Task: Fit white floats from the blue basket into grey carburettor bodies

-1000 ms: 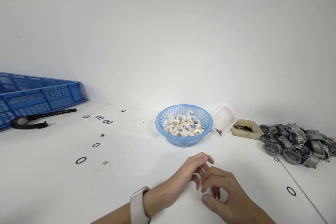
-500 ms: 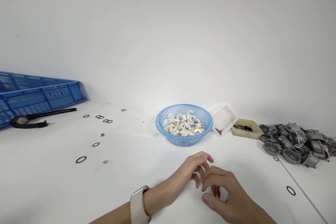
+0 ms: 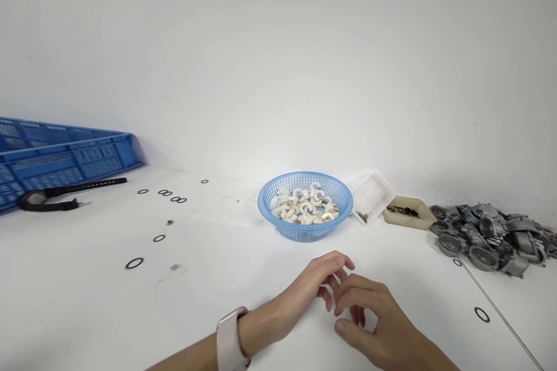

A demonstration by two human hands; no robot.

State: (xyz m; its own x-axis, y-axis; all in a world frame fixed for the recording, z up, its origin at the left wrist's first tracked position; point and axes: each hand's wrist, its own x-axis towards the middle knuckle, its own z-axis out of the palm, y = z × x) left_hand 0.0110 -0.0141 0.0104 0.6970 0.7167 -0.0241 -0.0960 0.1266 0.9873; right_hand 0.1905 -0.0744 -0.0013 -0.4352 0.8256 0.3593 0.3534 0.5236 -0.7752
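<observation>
My left hand (image 3: 317,278) rests over the white table (image 3: 243,278), palm turned inward, its fingers loosely bent and apart. Close to its fingertips is my right hand (image 3: 374,316), curled, with a gap between thumb and fingers. Nothing shows in either hand; whether their fingertips touch I cannot tell. A pale wristwatch (image 3: 230,336) is on my left wrist. Just beyond the hands stands a blue mesh basket (image 3: 304,235) holding many white C-shaped pieces (image 3: 306,208) with bits of metal among them.
Right of the basket are a white tray (image 3: 374,194) with small metal pins, a cream tray (image 3: 409,220) with dark small parts, and a heap of grey metal housings (image 3: 491,237). Black rings (image 3: 134,263) lie at left, near a black-strapped watch (image 3: 39,200) and a blue crate (image 3: 73,162).
</observation>
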